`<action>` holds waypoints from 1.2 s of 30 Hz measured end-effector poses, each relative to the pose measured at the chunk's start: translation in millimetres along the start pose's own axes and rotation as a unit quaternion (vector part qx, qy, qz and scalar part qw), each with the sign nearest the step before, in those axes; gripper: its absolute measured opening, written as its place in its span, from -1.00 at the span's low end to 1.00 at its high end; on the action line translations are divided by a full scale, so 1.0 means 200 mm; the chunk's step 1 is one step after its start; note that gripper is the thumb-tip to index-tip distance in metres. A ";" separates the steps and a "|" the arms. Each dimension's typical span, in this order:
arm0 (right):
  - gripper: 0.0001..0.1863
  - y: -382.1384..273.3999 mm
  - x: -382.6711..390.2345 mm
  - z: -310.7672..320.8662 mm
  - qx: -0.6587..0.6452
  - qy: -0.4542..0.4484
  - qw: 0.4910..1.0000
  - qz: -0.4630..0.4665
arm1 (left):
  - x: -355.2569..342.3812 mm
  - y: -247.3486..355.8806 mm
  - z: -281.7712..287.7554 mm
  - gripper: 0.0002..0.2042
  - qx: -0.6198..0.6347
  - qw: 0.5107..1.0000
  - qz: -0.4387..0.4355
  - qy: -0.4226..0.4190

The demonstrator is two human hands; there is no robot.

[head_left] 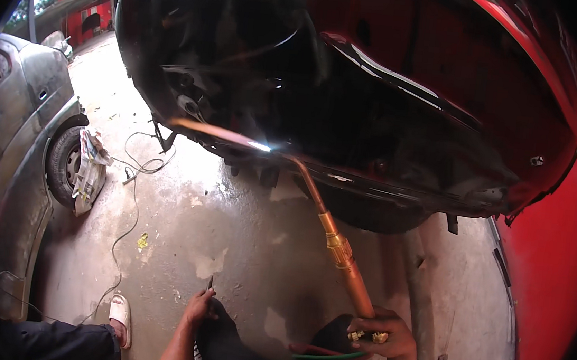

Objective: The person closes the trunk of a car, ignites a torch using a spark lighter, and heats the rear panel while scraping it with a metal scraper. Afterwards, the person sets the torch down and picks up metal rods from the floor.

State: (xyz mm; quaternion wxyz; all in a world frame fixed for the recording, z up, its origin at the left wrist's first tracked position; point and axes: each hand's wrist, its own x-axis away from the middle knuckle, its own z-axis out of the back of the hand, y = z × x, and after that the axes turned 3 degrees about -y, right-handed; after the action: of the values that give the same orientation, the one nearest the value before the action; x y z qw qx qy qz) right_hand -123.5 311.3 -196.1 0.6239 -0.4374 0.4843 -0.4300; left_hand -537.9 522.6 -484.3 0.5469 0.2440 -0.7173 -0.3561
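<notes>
The right hand (pixel 385 331) is holding the rear end of a copper-coloured torch (pixel 355 283), its fingers wrapping narrowly around the body beside the brass fittings (pixel 379 338). From those fingers the torch is pointing toward 11 o'clock, its thin bent nozzle (pixel 310 185) ending well apart from the hand. A flame (pixel 220 133) is streaming from the tip just above 9 o'clock, running along the lower edge of a glossy dark car body (pixel 404 132); whether it is touching the metal I cannot tell. A green hose (pixel 330 357) is trailing below the right hand, bending away toward 4 o'clock.

At 9 o'clock from the right hand, the left hand (pixel 200 305) is closing on a slim dark object (pixel 210 282), which is poking out toward 12 o'clock. The person's dark trouser legs (pixel 244 353) are filling the space between the hands.

Concrete floor (pixel 178 246) is stretching from the left hand toward 12 o'clock, up to the car's edge. Near 10 o'clock a thin cable (pixel 115 253) is snaking across it, and farther out a wheel (pixel 64 164) is standing. Another person's sandalled foot (pixel 121 311) is resting near 9 o'clock. A red surface (pixel 549 288) is bounding the right hand's side, between 2 and 3 o'clock.
</notes>
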 end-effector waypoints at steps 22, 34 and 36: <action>-0.40 0.03 -0.25 -0.16 0.153 0.165 0.974 -0.023 | -0.04 -0.02 0.00 -0.63 0.002 1.000 0.007 0.003; -0.37 0.06 -0.48 -0.22 0.228 0.166 0.959 0.033 | -0.02 -0.05 0.01 -0.62 0.017 1.000 -0.013 -0.005; -0.37 0.07 -0.50 -0.22 0.218 0.161 0.962 0.041 | -0.02 -0.06 0.00 -0.61 0.012 1.000 -0.013 -0.004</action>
State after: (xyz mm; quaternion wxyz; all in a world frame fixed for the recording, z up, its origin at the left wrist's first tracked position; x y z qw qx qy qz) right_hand -180.1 405.2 -193.9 0.6351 -0.1952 0.4904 -0.5640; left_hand -536.2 518.7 -495.8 0.5365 0.2581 -0.7204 -0.3557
